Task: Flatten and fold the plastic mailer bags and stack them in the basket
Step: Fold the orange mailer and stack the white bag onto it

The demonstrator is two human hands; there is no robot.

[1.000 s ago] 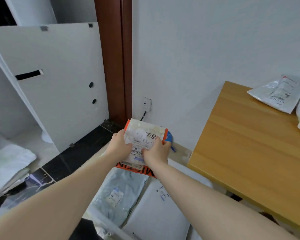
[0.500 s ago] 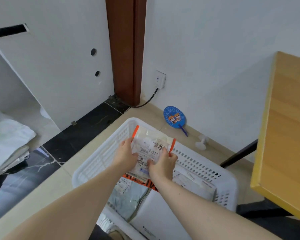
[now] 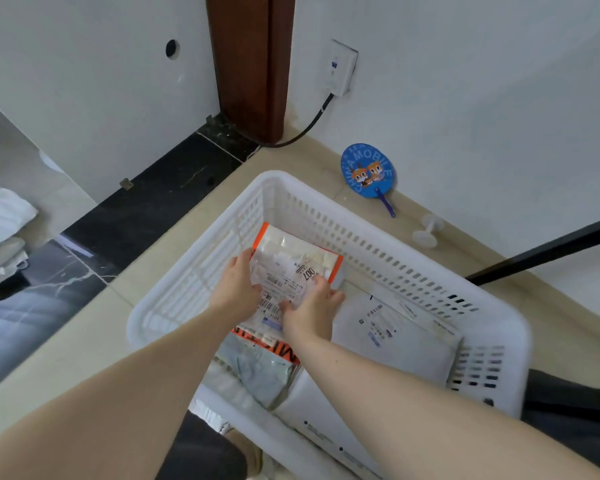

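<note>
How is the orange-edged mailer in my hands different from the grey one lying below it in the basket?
The orange-edged mailer is clear with orange borders and held by both hands; the grey mailer is opaque blue-grey and lies loose in the basket. The first hides part of the second. Both are flattened plastic bags.

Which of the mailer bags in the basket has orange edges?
The mailer with the shipping label, held by both hands over the basket. The grey mailer and the white mailer show no orange.
</note>
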